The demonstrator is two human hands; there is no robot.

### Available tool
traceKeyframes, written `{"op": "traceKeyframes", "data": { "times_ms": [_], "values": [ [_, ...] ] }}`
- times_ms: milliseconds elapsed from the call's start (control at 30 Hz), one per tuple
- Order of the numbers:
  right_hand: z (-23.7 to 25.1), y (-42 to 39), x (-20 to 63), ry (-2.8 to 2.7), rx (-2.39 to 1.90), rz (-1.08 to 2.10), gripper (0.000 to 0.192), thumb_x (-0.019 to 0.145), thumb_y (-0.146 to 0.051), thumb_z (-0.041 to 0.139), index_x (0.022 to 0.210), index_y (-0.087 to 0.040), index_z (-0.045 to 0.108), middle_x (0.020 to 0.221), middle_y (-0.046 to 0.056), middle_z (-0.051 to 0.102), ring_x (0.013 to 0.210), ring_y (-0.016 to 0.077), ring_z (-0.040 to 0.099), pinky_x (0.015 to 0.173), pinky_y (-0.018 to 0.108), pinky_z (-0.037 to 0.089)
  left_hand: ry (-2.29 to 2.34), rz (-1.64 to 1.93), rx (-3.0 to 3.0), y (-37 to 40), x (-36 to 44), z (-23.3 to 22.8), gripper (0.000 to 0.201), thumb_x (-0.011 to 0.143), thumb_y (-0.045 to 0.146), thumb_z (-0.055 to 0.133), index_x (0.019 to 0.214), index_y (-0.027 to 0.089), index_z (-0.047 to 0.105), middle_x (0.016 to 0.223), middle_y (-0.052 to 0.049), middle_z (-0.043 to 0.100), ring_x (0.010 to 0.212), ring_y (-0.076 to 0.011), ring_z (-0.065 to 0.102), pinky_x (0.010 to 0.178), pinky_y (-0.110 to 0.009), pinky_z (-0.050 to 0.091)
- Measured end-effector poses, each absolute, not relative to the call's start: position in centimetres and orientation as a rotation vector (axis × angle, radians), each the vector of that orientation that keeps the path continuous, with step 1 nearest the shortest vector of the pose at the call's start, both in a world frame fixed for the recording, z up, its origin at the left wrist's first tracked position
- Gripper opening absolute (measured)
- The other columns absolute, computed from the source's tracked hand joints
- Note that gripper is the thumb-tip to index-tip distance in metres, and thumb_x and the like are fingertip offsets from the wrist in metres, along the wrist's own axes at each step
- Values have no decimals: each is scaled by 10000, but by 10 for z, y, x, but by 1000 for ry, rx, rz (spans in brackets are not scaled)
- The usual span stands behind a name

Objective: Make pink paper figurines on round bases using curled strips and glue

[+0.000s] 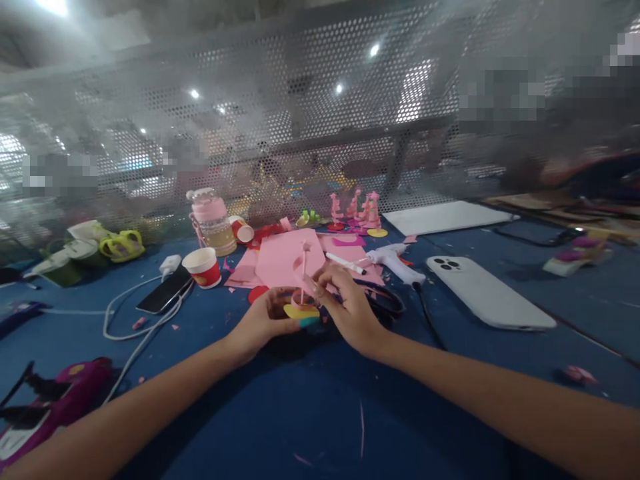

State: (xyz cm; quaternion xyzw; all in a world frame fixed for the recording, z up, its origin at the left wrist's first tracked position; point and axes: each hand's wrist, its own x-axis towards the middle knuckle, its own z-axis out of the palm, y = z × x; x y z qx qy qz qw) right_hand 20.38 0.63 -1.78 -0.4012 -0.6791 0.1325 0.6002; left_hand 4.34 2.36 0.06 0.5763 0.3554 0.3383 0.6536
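Between my hands stands a small pink paper craft (303, 273) with a thin upright stem, a star-like top and a yellow round base (300, 311). My left hand (267, 317) is closed on the base, thumb in front and fingers curled behind. My right hand (350, 307) pinches a pink paper strip (314, 287) against the stem; its fingertips partly hide the join. A bit of teal (309, 321) shows under the base by my left thumb. Just behind lie pink paper sheets (290, 257) and a white marker (346, 263).
A white glue gun (397, 262) with a black cord and a white phone (487, 293) lie to the right. Finished-looking pink crafts (370, 212) stand at the back. Leftward are a red paper cup (202, 268), a bottle (213, 220), a black phone (167, 288) and a white cable (120, 338).
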Motion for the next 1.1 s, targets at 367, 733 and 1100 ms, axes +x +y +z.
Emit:
{"op": "traceKeyframes", "data": {
  "times_ms": [367, 733, 1100],
  "values": [
    [-22, 5, 205, -1351, -960, 598, 211, 743, -356, 585, 799, -204, 449, 724, -2, 571, 687, 138, 589, 634, 276, 459, 748, 700, 1257, 25, 40, -1, 543, 491, 135, 763, 980, 134, 528, 1001, -89, 623, 907, -190, 590, 798, -308, 433],
    [-22, 1, 208, -1547, -1113, 291, 182, 839, -361, 405, 875, -192, 464, 681, 13, 522, 555, 134, 523, 518, 278, 434, 719, 703, 1228, 25, 41, -1, 496, 510, 114, 752, 959, 148, 543, 917, -62, 644, 831, -165, 611, 753, -281, 442],
    [-11, 7, 210, -1347, -1017, 851, 301, 614, -440, 663, 730, -178, 571, 481, -60, 488, 356, 62, 359, 346, 216, 278, 657, 646, 1234, 26, 41, -1, 534, 506, 86, 755, 985, 154, 528, 968, -64, 646, 894, -188, 613, 873, -349, 399]
  ]
}}
